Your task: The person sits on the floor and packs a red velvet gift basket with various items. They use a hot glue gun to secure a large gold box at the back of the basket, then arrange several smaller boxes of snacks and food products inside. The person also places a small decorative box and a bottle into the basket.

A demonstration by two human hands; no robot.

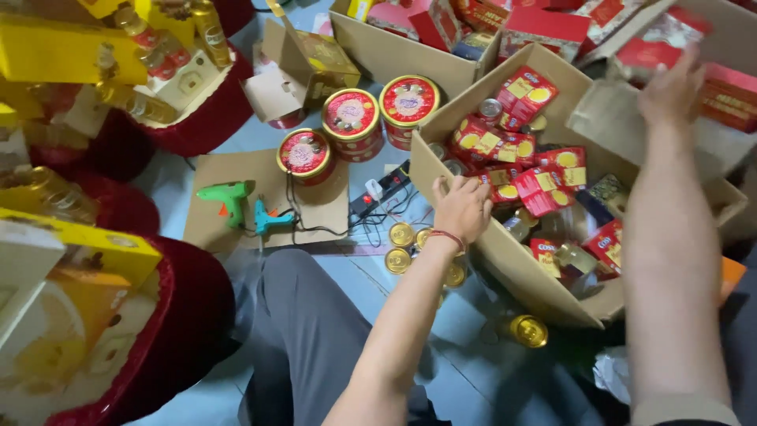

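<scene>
My left hand [461, 209] sat on the near-left rim of the big cardboard box [505, 256], fingers curled over the edge and gripping only the cardboard wall. My right hand [670, 87] was up at the far-right corner of the same box, blurred. It seemed to press against a red and silver packet [650, 49], but I could not tell whether the fingers had closed on it.

Inside the box, just right of my left hand, lay a jumble of small red cartons with yellow panels [516, 154], tipped every which way, so no shared long axis. The left hand was clearly the nearer one. Silver can tops [490, 108] showed among them toward the far-left corner.

On the floor below the left wrist sat a cluster of gold-lidded cans [402, 235], and one more gold can [527, 330] lay by the box's near corner.

Further left, a flat cardboard sheet [213, 170] carried a green glue gun [227, 197] and a smaller teal one [268, 217], with a black power strip [378, 193] at its right edge. Three round red tins with gold rims [351, 118] stood beyond it. Red velvet baskets with yellow boxes [95, 244] filled the left side.
</scene>
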